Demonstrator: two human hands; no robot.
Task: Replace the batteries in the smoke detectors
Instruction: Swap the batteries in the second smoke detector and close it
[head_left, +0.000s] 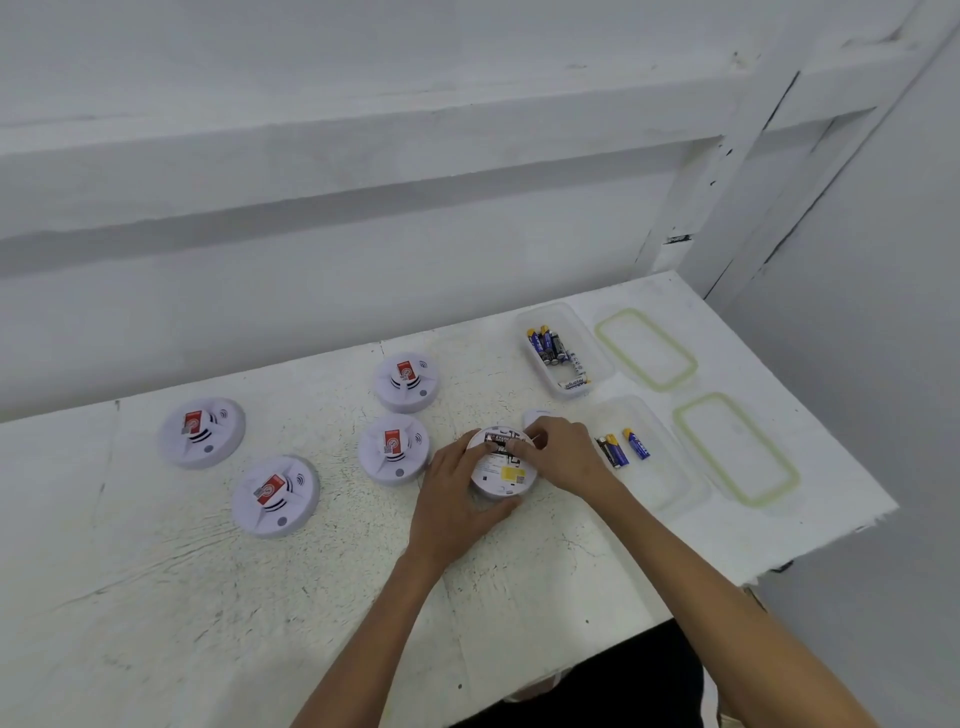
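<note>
Both grips on one upturned detector (501, 467), label side up on the surface (208, 597).
Left of the grips: four face-up detectors (201, 432). Left grip (457, 499) clasps the upturned unit's rim; right grip (563, 457) pinches at its far edge. Just right: clear tub (670, 467), three loose batteries (614, 451); fuller tub (592, 348) beyond.

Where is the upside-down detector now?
Head view, right of centre on the table: the detector lies between the left hand and right hand, left of the near box.
</note>
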